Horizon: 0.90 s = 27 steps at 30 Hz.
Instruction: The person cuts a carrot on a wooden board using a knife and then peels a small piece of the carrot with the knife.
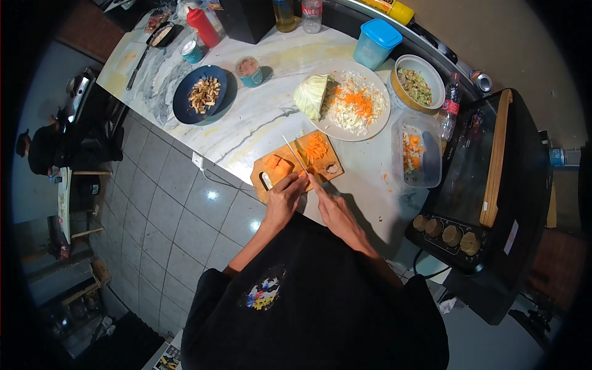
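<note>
A wooden cutting board [262, 168] lies at the counter's front edge. My left hand [287, 196] is closed on a piece of carrot [302, 175] at the board's near side. My right hand [333, 211] grips a knife [294, 152], whose blade points away across the board, beside my left fingertips. Orange chunks [279, 165] sit left of the blade, and a heap of shredded carrot [316, 147] lies to its right. Behind the board, a large plate [341, 134] holds chopped white cabbage, grated carrot and a cabbage wedge [312, 97].
A dark blue plate [182, 111] with brown pieces stands left, near a small tub [249, 72]. To the right are a clear container [431, 150], a bowl [439, 83] and a black oven [468, 166]. Another person [46, 148] is at far left.
</note>
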Each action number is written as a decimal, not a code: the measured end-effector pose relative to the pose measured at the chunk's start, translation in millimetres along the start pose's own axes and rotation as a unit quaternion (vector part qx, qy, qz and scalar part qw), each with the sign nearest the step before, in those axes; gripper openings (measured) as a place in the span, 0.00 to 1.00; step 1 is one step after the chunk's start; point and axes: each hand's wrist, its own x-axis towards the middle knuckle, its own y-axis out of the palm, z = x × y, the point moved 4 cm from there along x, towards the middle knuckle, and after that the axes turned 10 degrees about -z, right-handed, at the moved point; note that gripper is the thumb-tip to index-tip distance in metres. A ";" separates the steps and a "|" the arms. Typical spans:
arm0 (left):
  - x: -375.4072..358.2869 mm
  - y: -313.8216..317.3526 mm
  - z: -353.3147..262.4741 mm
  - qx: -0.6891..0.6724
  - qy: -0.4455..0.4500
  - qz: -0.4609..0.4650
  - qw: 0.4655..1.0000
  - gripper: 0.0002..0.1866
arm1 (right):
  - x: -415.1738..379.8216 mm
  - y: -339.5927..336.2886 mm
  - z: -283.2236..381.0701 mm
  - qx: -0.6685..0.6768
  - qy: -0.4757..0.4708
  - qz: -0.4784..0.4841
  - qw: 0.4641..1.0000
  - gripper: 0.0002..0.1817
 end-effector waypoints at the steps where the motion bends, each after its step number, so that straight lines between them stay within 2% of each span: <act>1: 0.0 1.1 0.7 0.000 0.000 0.002 1.000 0.16 | 0.4 0.3 -0.2 -0.003 0.002 0.001 1.000 0.39; 6: -1.8 4.1 4.4 0.005 0.003 -0.008 1.000 0.17 | -0.3 1.6 -1.6 -0.018 0.005 0.003 1.000 0.40; 12: -2.6 3.6 4.6 0.010 -0.007 -0.021 1.000 0.14 | -3.3 9.5 -5.2 -0.036 -0.035 -0.010 0.999 0.42; 17: -3.3 4.1 5.0 0.017 0.005 -0.020 1.000 0.14 | -6.3 11.2 -4.2 -0.095 -0.026 0.020 0.995 0.44; 27: -0.6 4.1 1.8 0.024 -0.008 -0.001 1.000 0.16 | -0.6 8.3 -8.7 -0.077 -0.028 0.032 0.996 0.45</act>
